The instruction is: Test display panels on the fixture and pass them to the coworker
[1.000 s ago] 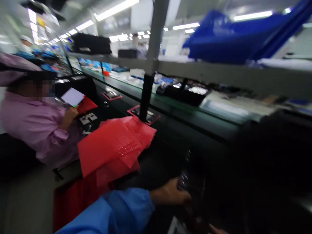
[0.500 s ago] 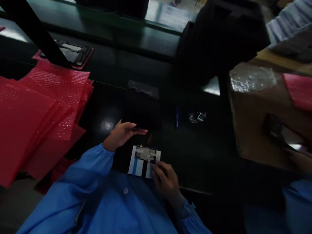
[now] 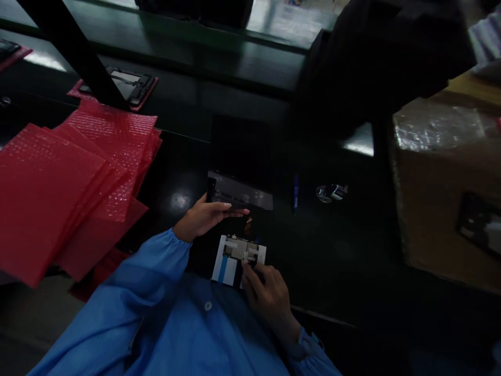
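My left hand [image 3: 203, 216] grips the near edge of a dark glossy display panel [image 3: 240, 190], thumb on top and fingers beneath. The panel leans away from me, its face reflecting the parts below. A small copper-coloured flex cable [image 3: 248, 225] shows between the panel and an opened tablet body [image 3: 230, 261] close to my chest. That body has a circuit board at its far end, white panels and a blue strip. Fingertips of my right hand [image 3: 270, 292] are closed together against its right part, near the board; whatever they pinch or press is hidden.
Red bubble-wrap pouches [image 3: 58, 183] are piled at left; behind them lies another opened tablet [image 3: 131, 86]. Right of the panel are a blue pen [image 3: 296, 193] and a shiny clear-and-metal item [image 3: 332, 192]. A cardboard box [image 3: 438, 209] bearing a dark device [image 3: 479, 222] stands further right.
The display panel's glossy face now shows a bright reflected band above my left hand. My right fingertips have shifted slightly toward the board. The view has swung left, and a co-worker's hand at right has left it.
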Demonstrator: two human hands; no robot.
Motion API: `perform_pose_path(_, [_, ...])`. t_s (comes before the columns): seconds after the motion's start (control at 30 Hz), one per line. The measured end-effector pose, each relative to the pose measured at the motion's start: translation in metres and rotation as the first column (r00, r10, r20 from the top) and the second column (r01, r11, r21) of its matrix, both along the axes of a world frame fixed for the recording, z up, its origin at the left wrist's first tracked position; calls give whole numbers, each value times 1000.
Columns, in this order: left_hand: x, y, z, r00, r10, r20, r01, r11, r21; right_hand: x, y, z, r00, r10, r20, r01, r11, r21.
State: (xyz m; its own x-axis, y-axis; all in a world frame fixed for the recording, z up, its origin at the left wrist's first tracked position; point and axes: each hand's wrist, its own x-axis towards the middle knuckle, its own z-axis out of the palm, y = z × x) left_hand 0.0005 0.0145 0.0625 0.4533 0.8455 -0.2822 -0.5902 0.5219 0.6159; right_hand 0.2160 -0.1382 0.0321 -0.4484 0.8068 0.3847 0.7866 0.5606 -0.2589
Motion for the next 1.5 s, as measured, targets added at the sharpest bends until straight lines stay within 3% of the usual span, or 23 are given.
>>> perform_pose_path(0.33, [0,-4,-1,997,69,16,-69,998,8,-6,2,8,994,24,105,-21,999,-25])
perform_pose_path(0.4, [-2,-4,-1,997,71,31,-71,997,8,-4,4,10,998,32,62,-28,997,-66])
perform_pose_path(0.53, [-5,-4,-1,996,37,78,-39,999,33,-3,21,22,984,37,-172,-73,976,-206])
perform_pose_path(0.67, [-6,-7,0,995,-11,101,4,998,68,-11,59,53,964,89,-250,-131,979,-155])
perform_pose_path(0.87, [-8,-13,-10,998,67,13,-67,998,1,-29,118,119,992,122,9,-122,992,-34])
perform_pose_path(0.97, [-10,-13,-19,999,54,2,-54,998,19,-33,130,137,992,96,79,-95,995,-20])
perform_pose_path(1.1, [-13,-14,-29,994,82,-77,-80,996,28,-33,135,134,985,141,104,-134,989,-68])
perform_pose_path(1.2, [-13,-15,-27,993,69,-92,-65,997,46,-28,144,121,988,131,87,-132,991,-1])
perform_pose_path(1.3, [-11,-15,-18,998,11,-55,-7,997,77,-17,158,109,999,-38,29,32,984,173])
perform_pose_path(1.4, [-8,-15,-13,996,-15,-83,21,996,82,-8,168,105,972,-232,-48,236,929,287])
perform_pose_path(1.5, [-5,-19,-12,991,-30,-132,44,994,101,-7,168,107,957,-275,-94,291,904,314])
